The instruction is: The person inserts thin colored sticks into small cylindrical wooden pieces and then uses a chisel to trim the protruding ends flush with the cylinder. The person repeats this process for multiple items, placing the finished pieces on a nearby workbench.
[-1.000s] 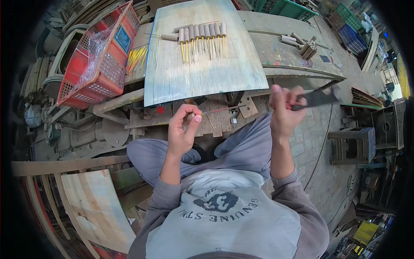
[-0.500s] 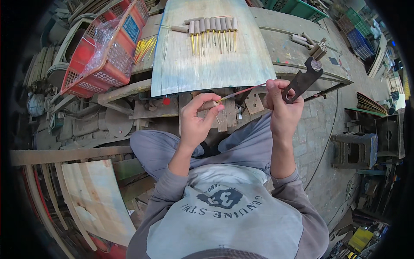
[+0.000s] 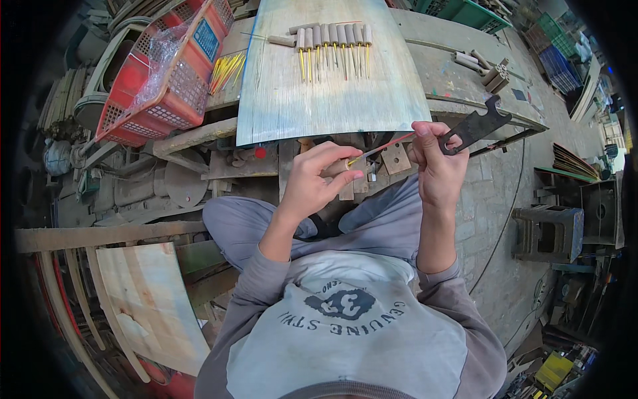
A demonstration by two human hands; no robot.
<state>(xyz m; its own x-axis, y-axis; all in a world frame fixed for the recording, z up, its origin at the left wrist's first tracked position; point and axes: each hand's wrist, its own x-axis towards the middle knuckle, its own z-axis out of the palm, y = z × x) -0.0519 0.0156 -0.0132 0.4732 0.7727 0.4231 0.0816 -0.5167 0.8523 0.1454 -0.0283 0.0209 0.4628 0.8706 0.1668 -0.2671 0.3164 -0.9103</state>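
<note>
Between thumb and fingers, my left hand [image 3: 311, 181] holds a short greyish-brown tube [image 3: 335, 169], its end facing right. A thin stick [image 3: 393, 143], mostly red with a paler and yellow part toward the tube, runs from that end to my right hand [image 3: 436, 156]. The right thumb and forefinger pinch the stick. A dark flat tool [image 3: 477, 128] with notched, hooked ends hangs on the same hand, with fingertips showing through its opening. How far the stick enters the tube is hidden by the left fingers. Beyond both hands, several similar tubes [image 3: 332, 34] with yellow sticks lie in a row.
The row rests on a pale board [image 3: 332, 106] across the workbench. At left stands a red plastic basket [image 3: 159, 100] beside loose yellow and red sticks [image 3: 227, 72]. More tubes [image 3: 495, 76] lie on the bench at right. A grey stool [image 3: 548, 233] stands on the floor.
My left hand and the tube have shifted right, closer to my right hand, so less stick shows between them. The dark tool has tilted farther right.
</note>
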